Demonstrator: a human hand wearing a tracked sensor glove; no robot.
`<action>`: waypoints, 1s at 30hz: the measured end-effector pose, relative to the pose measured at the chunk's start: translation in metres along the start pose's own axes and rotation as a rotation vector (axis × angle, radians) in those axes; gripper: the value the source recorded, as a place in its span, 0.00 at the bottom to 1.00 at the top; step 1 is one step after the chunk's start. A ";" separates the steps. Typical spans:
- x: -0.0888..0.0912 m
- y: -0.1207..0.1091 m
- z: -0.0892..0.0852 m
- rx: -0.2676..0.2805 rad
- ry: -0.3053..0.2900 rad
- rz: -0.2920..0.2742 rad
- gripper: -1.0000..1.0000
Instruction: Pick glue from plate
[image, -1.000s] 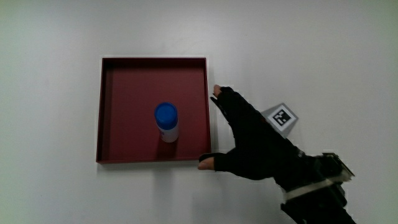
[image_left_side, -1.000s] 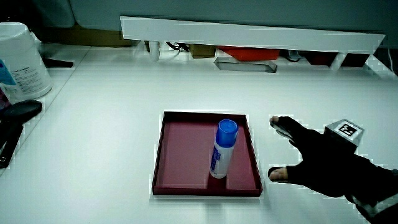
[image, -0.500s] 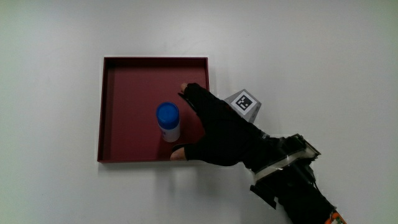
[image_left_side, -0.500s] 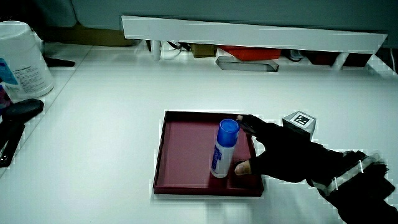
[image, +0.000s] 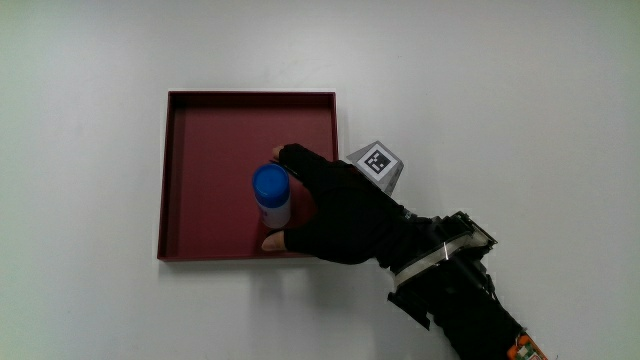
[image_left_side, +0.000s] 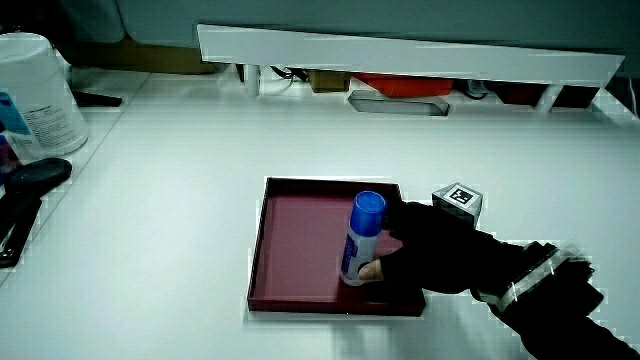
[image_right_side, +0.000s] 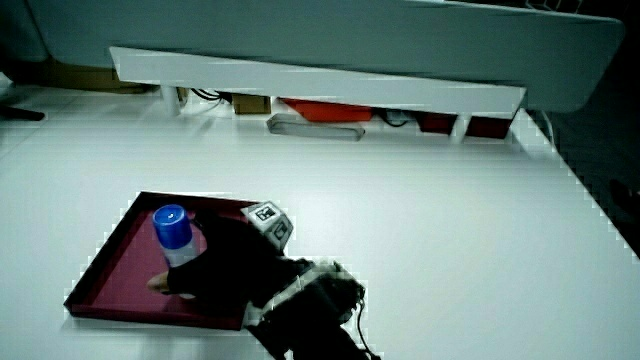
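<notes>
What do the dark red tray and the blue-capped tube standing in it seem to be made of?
The tray looks like matte plastic or coated board: flat, even dark red, thin straight walls, no shine. The glue tube looks like smooth plastic: a glossy blue cap over a white printed body. The hand has its grip around the tube, so part of the body is hidden.

We see bare desk (image: 500, 90) on every side of the dark red tray (image: 200, 130), whose low rim is the only barrier around the upright glue stick (image: 271, 195), with the hand (image: 340, 210) reaching across it.
</notes>
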 end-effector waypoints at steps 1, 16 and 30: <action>0.001 0.000 0.001 0.011 0.011 0.003 0.67; 0.000 0.000 -0.001 0.089 0.000 0.078 1.00; -0.027 -0.027 0.028 0.152 0.115 0.116 1.00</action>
